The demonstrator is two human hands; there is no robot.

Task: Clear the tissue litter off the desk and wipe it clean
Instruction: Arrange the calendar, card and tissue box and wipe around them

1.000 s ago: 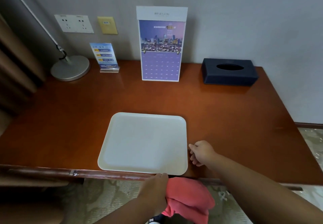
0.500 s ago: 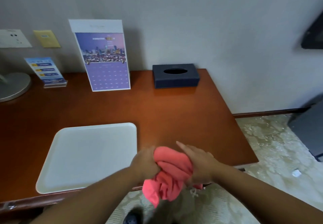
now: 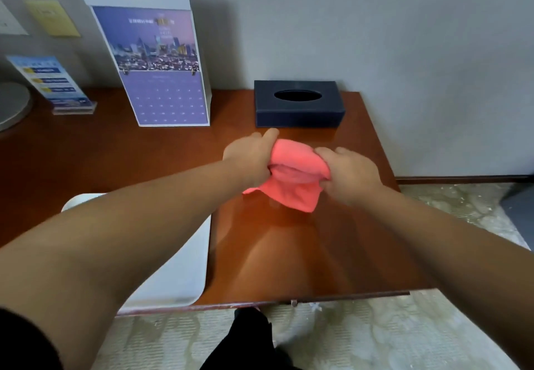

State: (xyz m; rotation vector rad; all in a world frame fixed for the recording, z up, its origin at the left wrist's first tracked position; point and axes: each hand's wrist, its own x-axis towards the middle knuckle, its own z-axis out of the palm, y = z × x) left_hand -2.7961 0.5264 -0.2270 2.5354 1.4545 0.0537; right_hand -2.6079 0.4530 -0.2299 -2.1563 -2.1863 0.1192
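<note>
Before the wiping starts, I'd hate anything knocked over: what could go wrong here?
The left hand and right hand grip the pink cloth just in front of the tissue box; a forward sweep could shove it. A leftward sweep might tip the upright calendar.

On the desk [image 3: 332, 254], a tissue box [image 3: 299, 109] sits at the back right, near the wall. A calendar [image 3: 161, 80] stands to its left, and a leaflet stand [image 3: 55, 83] farther left. A tray [image 3: 179, 277] lies at the front left. In front of the box, the left hand [image 3: 251, 155] and right hand [image 3: 349, 173] hold a cloth [image 3: 291, 179] between them.
</note>
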